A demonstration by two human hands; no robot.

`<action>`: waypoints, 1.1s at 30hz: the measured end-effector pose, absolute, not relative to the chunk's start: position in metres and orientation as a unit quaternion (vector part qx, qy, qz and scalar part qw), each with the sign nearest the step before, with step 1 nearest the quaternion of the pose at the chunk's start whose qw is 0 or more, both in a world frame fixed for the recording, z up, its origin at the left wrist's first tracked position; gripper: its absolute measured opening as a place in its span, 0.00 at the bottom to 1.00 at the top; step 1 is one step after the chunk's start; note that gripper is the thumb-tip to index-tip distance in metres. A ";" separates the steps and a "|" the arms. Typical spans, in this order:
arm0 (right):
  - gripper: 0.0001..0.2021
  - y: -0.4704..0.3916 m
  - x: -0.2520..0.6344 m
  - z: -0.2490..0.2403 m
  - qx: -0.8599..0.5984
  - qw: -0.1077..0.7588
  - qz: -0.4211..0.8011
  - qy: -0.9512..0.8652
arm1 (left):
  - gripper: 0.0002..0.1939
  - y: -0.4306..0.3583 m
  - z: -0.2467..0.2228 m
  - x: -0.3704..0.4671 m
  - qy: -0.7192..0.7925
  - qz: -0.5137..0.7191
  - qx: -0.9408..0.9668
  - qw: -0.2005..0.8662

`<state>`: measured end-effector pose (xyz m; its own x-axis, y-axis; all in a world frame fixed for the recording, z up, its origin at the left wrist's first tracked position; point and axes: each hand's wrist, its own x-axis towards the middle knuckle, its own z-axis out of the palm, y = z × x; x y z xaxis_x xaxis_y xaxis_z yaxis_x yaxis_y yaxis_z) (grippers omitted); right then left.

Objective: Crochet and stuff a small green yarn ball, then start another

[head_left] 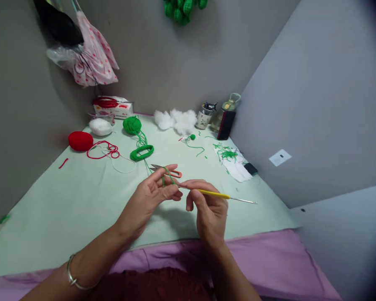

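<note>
Green yarn [168,173] loops over the raised forefinger of my left hand [158,190], whose thumb pinches it against another finger. My right hand [208,205] grips a crochet hook [214,193] with a yellow handle and thin metal ends. One end of the hook meets the yarn at my left fingertips; the other points right. Any stitches there are too small to make out. Behind my left hand lie scissors [176,173] with orange handles, partly covered by the fingers. The yarn trails back toward a green coil [142,153] and a green ball [132,125].
At the left are a red yarn ball [80,141] and a white one [100,127]. White stuffing [175,120], a pen cup [204,117], a bottle [231,102] and a dark phone [226,125] stand along the back. Green scraps [228,154] lie on white paper [238,171] at right.
</note>
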<state>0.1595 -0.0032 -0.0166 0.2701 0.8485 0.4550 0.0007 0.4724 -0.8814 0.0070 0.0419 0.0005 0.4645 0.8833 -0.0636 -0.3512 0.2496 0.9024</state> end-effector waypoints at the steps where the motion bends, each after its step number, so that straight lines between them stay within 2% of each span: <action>1: 0.08 -0.003 0.159 -0.016 -0.410 0.684 0.311 -0.518 | 0.30 0.042 0.001 0.006 0.300 0.423 0.447 0.729; 7: 0.07 -0.001 0.159 -0.016 -0.408 0.682 0.319 -0.517 | 0.24 0.042 0.007 0.003 0.318 0.430 0.463 0.707; 18: 0.06 -0.001 0.155 -0.014 -0.404 0.675 0.335 -0.518 | 0.28 0.041 0.002 0.005 0.310 0.386 0.495 0.714; 27: 0.06 -0.001 0.159 -0.020 -0.404 0.682 0.333 -0.510 | 0.20 0.042 0.003 -0.002 0.311 0.399 0.496 0.705; 29: 0.06 -0.001 0.159 -0.020 -0.408 0.680 0.332 -0.510 | 0.22 0.042 0.003 0.000 0.312 0.399 0.495 0.706; 33: 0.06 -0.002 0.159 -0.019 -0.412 0.676 0.329 -0.514 | 0.34 0.041 0.004 0.000 0.325 0.390 0.492 0.707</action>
